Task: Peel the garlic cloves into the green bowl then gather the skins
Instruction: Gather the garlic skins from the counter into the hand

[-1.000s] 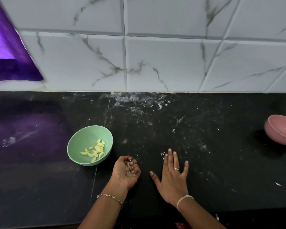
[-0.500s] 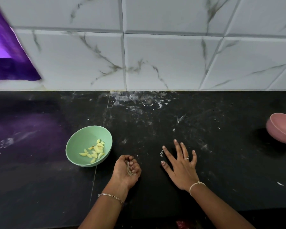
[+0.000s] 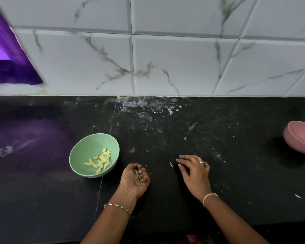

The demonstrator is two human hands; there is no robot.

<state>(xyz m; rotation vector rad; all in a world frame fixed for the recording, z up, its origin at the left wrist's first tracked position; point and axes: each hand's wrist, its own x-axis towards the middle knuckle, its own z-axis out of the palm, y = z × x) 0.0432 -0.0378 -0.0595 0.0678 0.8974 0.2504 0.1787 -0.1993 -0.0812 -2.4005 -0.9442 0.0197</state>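
Marble-veined white tiles point(image 3: 183, 67) back a scuffed black stone surface point(image 3: 165, 129) dusted with pale flecks. At 10 o'clock from the hands, a smooth green bowl point(image 3: 88, 150) holds peeled yellow cloves point(image 3: 99, 162). The left hand point(image 3: 133, 180) lies palm-up, fingers curled around papery skins point(image 3: 137, 178). The right hand point(image 3: 195, 170) rests loose-fingered and holding nothing beside a white scrap point(image 3: 171, 164). A tilted pink bowl point(image 3: 299, 138) sits at 3 o'clock, well apart.
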